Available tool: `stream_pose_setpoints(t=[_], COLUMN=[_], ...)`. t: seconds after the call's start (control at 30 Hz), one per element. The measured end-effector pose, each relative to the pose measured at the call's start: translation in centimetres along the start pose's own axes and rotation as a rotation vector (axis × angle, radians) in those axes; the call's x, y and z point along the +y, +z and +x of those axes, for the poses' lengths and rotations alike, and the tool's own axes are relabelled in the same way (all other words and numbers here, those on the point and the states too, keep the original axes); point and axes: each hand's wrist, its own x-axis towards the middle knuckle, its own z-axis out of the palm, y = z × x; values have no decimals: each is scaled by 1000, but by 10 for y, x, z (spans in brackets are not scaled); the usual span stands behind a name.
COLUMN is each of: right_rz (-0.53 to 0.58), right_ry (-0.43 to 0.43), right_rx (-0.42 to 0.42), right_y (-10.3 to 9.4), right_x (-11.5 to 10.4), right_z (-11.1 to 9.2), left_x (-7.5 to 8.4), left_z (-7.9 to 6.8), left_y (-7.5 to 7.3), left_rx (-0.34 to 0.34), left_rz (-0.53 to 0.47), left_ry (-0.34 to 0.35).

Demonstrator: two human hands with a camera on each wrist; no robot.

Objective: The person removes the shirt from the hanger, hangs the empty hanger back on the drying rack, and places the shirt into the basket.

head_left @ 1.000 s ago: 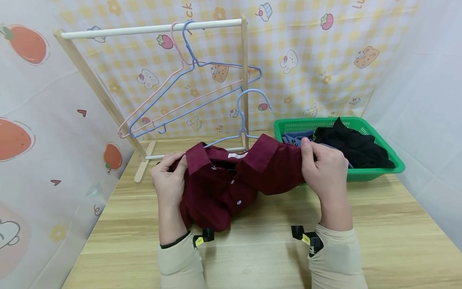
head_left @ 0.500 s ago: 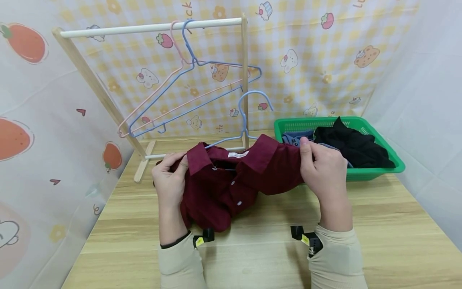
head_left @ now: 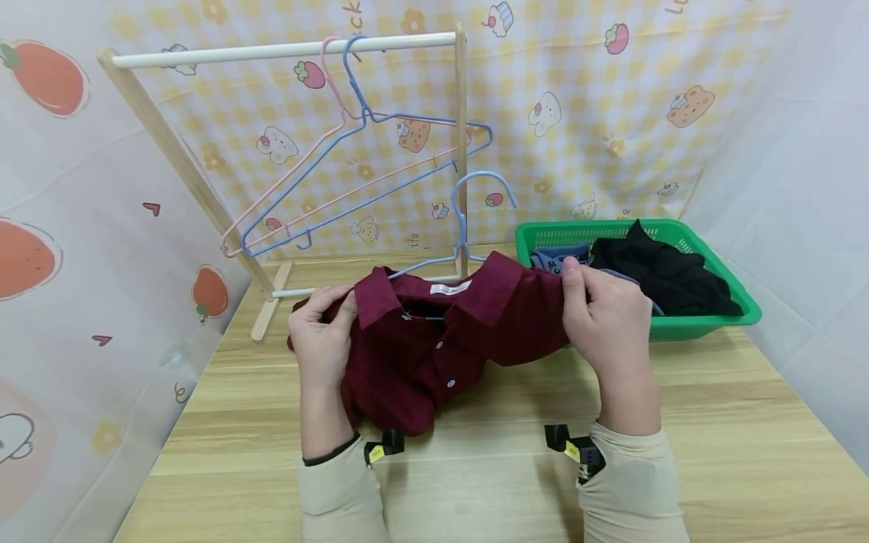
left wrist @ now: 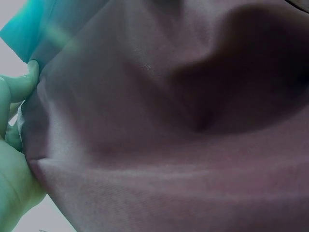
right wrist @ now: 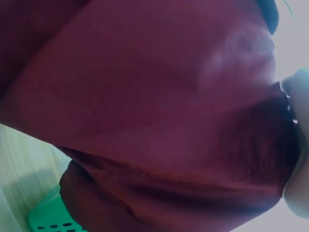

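A dark red button-up shirt (head_left: 407, 362) with a pointed collar is held up between both hands above the table. My left hand (head_left: 322, 335) pinches it near the collar's left side, thumb in front. At the other side, my right hand (head_left: 607, 320) grips the shirt by its shoulder. A blue hanger (head_left: 464, 226) stands inside the neck opening, its hook up and clear of the fabric; its lower part is hidden by the shirt. Red cloth (left wrist: 145, 145) fills most of the left wrist view, and the same shirt (right wrist: 169, 111) covers the right wrist view.
Behind the shirt stands a wooden rack (head_left: 156, 143) with a white rail. From it hang a pink hanger (head_left: 292, 173) and another blue hanger (head_left: 353, 132). A green basket (head_left: 706, 324) with black and denim clothes sits at the right on the wooden table (head_left: 224, 452).
The hanger's hook has shifted slightly to the right. Both hands keep their hold on the shirt, with the right hand a touch further left.
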Motion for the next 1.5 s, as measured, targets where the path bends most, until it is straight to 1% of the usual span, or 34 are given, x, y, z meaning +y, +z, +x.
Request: stream_pose_setpoints(t=[0.3, 0.53, 0.8, 0.97, 1.07, 1.3, 1.5], right_rz=[-13, -13, 0, 12, 40, 164, 204], right_ry=[1, -13, -17, -9, 13, 90, 74], right_rx=[-4, 3, 14, -2, -20, -67, -95], right_y=[1, 2, 4, 5, 6, 7, 10], right_x=[-3, -5, -8, -10, -11, -13, -17], right_z=[0, 1, 1, 2, 2, 5, 8], left_x=[-1, -4, -5, -4, -4, -3, -2], left_z=[-1, -2, -2, -2, -2, -2, -2], left_y=[1, 2, 4, 6, 7, 10, 13], left_rx=[-12, -21, -30, -33, -37, -55, -68], left_rz=[-1, -11, 12, 15, 21, 39, 43], left_ry=[5, 10, 5, 0, 1, -4, -1])
